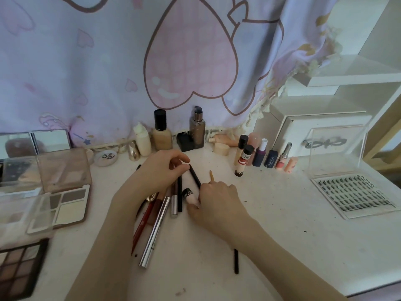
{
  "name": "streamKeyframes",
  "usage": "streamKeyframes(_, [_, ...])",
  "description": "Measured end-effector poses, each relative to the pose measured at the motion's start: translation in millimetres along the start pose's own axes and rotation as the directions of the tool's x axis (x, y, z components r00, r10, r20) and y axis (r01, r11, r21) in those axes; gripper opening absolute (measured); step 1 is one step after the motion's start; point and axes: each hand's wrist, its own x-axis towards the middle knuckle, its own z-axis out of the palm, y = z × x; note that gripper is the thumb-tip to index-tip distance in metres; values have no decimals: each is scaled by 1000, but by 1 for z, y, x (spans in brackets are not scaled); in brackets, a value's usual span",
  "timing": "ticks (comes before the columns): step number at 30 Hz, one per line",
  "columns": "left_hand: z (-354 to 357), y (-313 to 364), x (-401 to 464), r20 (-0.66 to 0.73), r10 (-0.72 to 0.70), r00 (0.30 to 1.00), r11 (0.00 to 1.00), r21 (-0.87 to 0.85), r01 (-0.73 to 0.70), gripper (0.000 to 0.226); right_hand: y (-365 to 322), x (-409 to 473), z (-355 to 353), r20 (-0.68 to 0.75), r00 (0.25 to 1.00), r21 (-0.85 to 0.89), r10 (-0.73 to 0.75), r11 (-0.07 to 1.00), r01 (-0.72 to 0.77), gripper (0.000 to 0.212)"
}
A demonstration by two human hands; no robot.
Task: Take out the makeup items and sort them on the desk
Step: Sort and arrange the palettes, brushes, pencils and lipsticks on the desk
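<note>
Pinching with curled fingertips, our left hand [161,170] holds the top end of a thin black pencil [194,175], while our right hand [213,200] curls round a small pink tube with a black cap [191,197] and presses it to the desk; a tan pencil tip [212,176] pokes out past its knuckles.

We see the white desk [282,235] filling the lower view, with a lilac curtain printed with a big pink heart [191,61] hanging behind it at twelve o'clock. At three o'clock lies a clear case of false lashes [351,194], its lid standing open, and behind it a white drawer box [303,131].

At nine o'clock sit open eyeshadow palettes [67,203], with a dark palette [19,266] at eight o'clock and a mirror [32,142] at ten.

Along the back at twelve o'clock stand foundation bottles [161,133]; toward one o'clock a row of lip tubes [263,157] stands upright.

Under our hands, at the centre, a bundle of pencils lies roughly side by side: a silver pen [155,231], a red pencil [141,229] and a black liner [179,194]. The pinched pencil slants between our two hands, just beside the pink tube.

At six o'clock one more black stick [236,261] lies apart, partly hidden by our right forearm.
</note>
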Motion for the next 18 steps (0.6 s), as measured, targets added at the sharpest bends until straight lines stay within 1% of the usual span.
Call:
streamKeyframes(2, [-2,2,-1,-2,27,1000,999,-40,-27,14,2,0,-2,-5,1000,38,16,999,-16,30])
streamKeyframes(4, [-5,6,-2,-1,65,998,992,-113,-64,15,8,0,-8,-21,997,237,79,969,-72,27])
streamKeyframes(6, [-8,10,-4,51,111,993,973,-209,-98,17,18,2,-17,-24,990,458,139,882,-113,23])
streamKeyframes(7, [-9,13,-5,98,138,986,958,-266,-107,20,24,3,-23,11,989,571,146,811,-126,23])
streamKeyframes(8, [-9,15,-6,148,163,975,939,-328,-107,24,29,3,-27,69,988,698,136,701,-145,24])
streamKeyframes(10, [-6,19,-7,200,175,964,907,-414,-79,32,39,4,-32,172,982,895,82,403,-190,25])
streamKeyframes(11, [-4,20,-6,189,172,967,905,-417,-79,34,43,5,-34,190,980,937,59,286,-200,25])
streamKeyframes(13, [-1,21,-5,123,186,975,913,-389,-125,30,45,5,-33,213,976,963,35,161,-216,25])
streamKeyframes(15, [3,22,-4,35,221,975,911,-365,-193,18,43,7,-30,212,976,977,60,14,-213,23])
streamKeyframes(16, [5,24,-4,-1,221,975,919,-335,-209,12,40,8,-29,191,978,981,90,-63,-185,23])
streamKeyframes(17, [8,25,-4,-24,205,978,934,-294,-203,6,38,9,-28,154,980,983,124,-118,-140,22])
streamKeyframes(18, [10,27,-4,-36,189,981,952,-237,-192,2,35,10,-27,108,981,986,159,-140,-85,22])
